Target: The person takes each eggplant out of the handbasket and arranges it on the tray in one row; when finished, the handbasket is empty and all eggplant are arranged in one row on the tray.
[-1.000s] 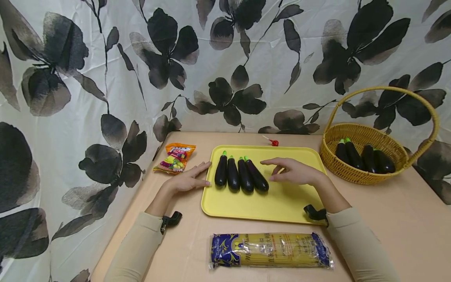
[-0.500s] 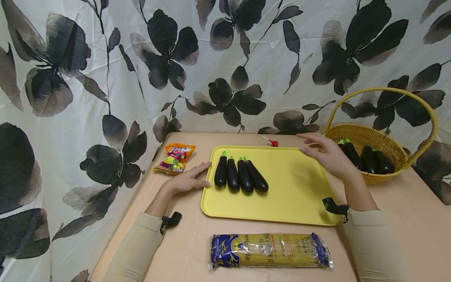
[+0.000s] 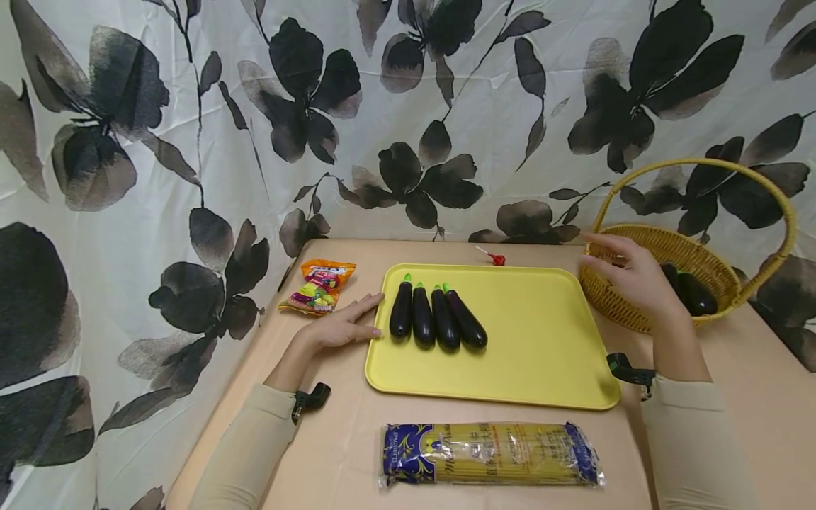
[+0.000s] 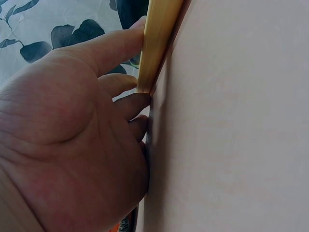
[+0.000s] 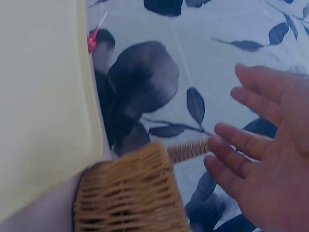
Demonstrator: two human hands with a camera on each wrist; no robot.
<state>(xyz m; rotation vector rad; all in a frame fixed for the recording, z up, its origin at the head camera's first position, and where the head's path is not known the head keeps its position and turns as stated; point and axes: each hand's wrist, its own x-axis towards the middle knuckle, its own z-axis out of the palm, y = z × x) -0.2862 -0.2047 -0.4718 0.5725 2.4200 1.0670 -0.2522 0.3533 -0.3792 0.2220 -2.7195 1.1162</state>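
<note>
The left hand (image 3: 341, 327) rests against the left rim of a yellow tray (image 3: 535, 340), fingers extended. In the left wrist view its fingers touch the tray's edge (image 4: 157, 43). Several dark purple eggplants (image 3: 422, 319) with green stems lie side by side on the tray's left half. Over the near left side of a wicker basket (image 3: 612, 297) hovers the right hand (image 3: 637, 280), holding nothing, its fingers loosely extended. More eggplants (image 3: 696, 294) lie in the basket, partly hidden by that hand. The right wrist view shows the open palm (image 5: 275, 154) beside the basket's woven wall (image 5: 130, 193).
A spaghetti pack (image 3: 491, 453) lies in front of the tray. An orange candy bag (image 3: 319, 287) sits beyond the left hand. A red lollipop (image 3: 497, 259) lies behind the tray. The basket's tall handle (image 3: 701, 163) arches above it, before a floral cloth backdrop (image 3: 510, 106).
The right hand has moved from above the tray, beside the eggplants, rightward to over the basket. The left hand has stayed at the tray's rim.
</note>
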